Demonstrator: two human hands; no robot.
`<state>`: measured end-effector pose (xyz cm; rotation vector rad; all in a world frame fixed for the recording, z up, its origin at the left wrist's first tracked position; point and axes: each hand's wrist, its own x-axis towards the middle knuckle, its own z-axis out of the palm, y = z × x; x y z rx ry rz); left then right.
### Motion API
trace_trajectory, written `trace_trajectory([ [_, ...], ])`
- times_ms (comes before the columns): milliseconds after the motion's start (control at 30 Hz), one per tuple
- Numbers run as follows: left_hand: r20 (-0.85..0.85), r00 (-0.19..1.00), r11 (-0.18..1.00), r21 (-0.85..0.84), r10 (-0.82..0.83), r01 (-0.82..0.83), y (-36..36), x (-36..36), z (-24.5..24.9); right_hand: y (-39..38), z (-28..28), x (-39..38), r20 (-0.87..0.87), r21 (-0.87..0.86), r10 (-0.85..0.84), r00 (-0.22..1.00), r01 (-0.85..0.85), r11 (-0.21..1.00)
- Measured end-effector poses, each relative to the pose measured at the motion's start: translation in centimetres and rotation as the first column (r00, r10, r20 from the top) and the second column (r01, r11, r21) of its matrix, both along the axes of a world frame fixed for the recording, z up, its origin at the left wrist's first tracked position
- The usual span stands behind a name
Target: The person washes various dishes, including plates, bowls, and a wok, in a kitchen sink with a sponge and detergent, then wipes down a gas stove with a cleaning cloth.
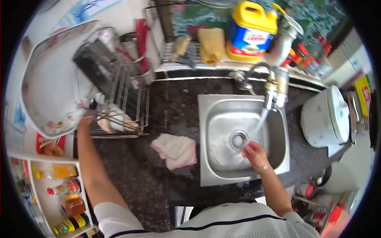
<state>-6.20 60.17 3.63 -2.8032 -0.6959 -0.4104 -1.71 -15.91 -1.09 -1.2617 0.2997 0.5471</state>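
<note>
My right hand (pixel 255 154) is over the steel sink (pixel 203 158), its fingers curled together. A stream of water (pixel 260 122) from the tap (pixel 271 99) runs down to its fingertips; anything small inside them is hidden. My left hand (pixel 88 118) reaches to the wire dish rack (pixel 141 107) on the left, beside the lower edge of a large flowered tray (pixel 51 85). Its fingers are dark and blurred against the rack. White dishes (pixel 116 119) lie in the rack just right of that hand. A folded white cloth with a pink edge (pixel 174 150) lies between rack and sink.
Behind the sink stand a yellow-and-blue jug (pixel 253 31), a spray bottle (pixel 283 41) and a yellow cloth (pixel 211 45). A white lidded pot (pixel 323 117) is on the counter at right. Bottles fill a shelf (pixel 43 198) at lower left.
</note>
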Motion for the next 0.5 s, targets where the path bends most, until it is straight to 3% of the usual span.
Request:
trace_trajectory([
  [100,0.116,0.989,0.996,0.039,-0.09,0.086,-1.0,-2.7,1.5,2.0,2.0,2.1,-0.009,0.106,-0.001,1.0,0.002,0.994],
  [133,0.301,0.948,0.93,-0.309,-0.104,0.2,-7.6,-3.1,5.9,1.9,1.4,3.1,0.025,0.054,0.059,0.998,-0.061,0.997],
  [167,0.431,0.9,0.868,-0.47,0.068,0.16,-5.0,-5.2,3.8,2.3,2.1,3.8,0.042,-0.035,0.12,0.992,-0.118,0.992],
  [233,0.594,0.779,0.919,-0.39,0.2,0.062,-16.1,-7.4,8.0,1.9,1.2,5.7,0.185,-0.22,0.363,0.913,-0.321,0.921],
  [333,0.578,0.785,0.913,-0.407,0.224,0.039,-24.5,-11.2,7.1,1.1,1.2,9.9,0.413,-0.57,0.663,0.625,-0.39,0.723],
  [367,0.572,0.792,0.914,-0.403,0.214,0.044,-27.6,-12.4,6.8,0.9,0.5,11.6,0.52,-0.754,0.676,0.522,-0.091,0.651],
  [400,0.555,0.806,0.906,-0.419,0.206,0.058,-30.7,-13.2,6.4,0.7,-0.2,13.2,0.587,-0.809,0.709,0.39,0.242,0.536],
  [433,0.52,0.835,0.889,-0.449,0.179,0.088,-33.9,-13.2,5.6,0.2,0.0,14.5,0.417,-0.895,0.828,0.375,0.33,0.301],
  [500,0.433,0.894,0.847,-0.512,0.113,0.141,-39.7,-12.6,4.1,-1.3,-2.9,18.1,0.429,-0.861,0.834,0.347,0.437,0.261],
])
